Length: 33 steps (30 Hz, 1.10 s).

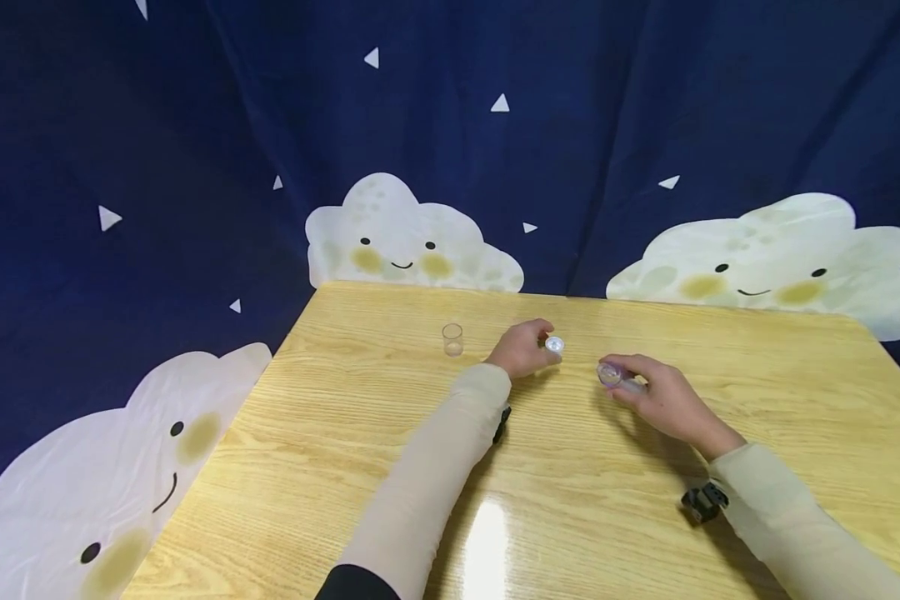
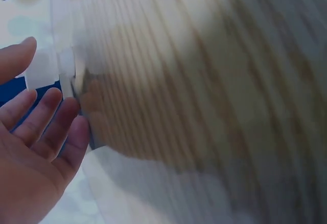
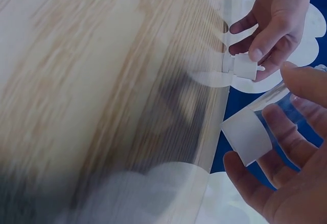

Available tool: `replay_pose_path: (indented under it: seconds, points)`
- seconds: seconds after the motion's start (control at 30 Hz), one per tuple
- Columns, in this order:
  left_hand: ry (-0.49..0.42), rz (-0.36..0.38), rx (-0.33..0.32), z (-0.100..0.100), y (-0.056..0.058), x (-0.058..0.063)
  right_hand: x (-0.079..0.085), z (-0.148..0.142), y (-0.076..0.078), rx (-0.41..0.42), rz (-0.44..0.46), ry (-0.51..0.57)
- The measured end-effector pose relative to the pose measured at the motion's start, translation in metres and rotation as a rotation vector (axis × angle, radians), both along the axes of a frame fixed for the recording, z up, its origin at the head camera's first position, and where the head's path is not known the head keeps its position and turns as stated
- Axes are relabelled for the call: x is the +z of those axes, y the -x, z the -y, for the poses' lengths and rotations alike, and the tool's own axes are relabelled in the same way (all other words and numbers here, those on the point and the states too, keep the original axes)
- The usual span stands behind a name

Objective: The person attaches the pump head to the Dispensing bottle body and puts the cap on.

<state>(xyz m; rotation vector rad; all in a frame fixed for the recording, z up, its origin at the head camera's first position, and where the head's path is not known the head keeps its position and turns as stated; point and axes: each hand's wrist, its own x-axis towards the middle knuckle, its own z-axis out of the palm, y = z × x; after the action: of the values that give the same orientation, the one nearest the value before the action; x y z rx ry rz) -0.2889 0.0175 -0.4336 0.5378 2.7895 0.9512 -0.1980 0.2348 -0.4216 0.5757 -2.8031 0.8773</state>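
My left hand pinches a small white LED tealight between thumb and fingers, just above the table. In the right wrist view a short nub sticks out from one end of this tealight. My right hand holds a clear cylinder candle tilted, one end facing the head camera. A white base shows at its other end in the right wrist view. To the left of my left hand, a clear empty cylinder stands upright on the table.
The light wood-grain table runs back to a dark blue curtain printed with smiling clouds and white triangles. Black wrist cameras are strapped to both forearms. A bright light reflection lies on the front of the tabletop.
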Motion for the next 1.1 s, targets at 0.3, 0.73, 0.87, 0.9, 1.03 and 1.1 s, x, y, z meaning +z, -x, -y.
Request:
replay_pose_path:
  seconds: [0.3,0.73,0.87,0.9,1.03,1.1]
  points:
    - [0.049,-0.082,-0.008,-0.0055,-0.0018,-0.0014,-0.0007,-0.0014,-0.0018,0.005,-0.048,0.007]
    - [0.044,-0.060,0.027,-0.0038,-0.0022,-0.0034,-0.0023,0.0008,0.0002,0.018,-0.039,0.008]
    - [0.062,-0.077,0.029,-0.0050,-0.0029,-0.0031,-0.0025,0.0004,0.0000,0.016,-0.032,0.007]
    - [0.067,-0.078,0.032,-0.0054,-0.0032,-0.0031,-0.0025,0.0002,-0.0001,0.015,-0.028,0.007]
    - [0.072,-0.076,0.042,-0.0061,-0.0055,-0.0022,-0.0021,-0.0004,-0.0002,0.010,-0.013,0.015]
    - [0.070,-0.078,0.047,-0.0063,-0.0061,-0.0024,-0.0021,-0.0007,0.0000,0.003,-0.007,0.017]
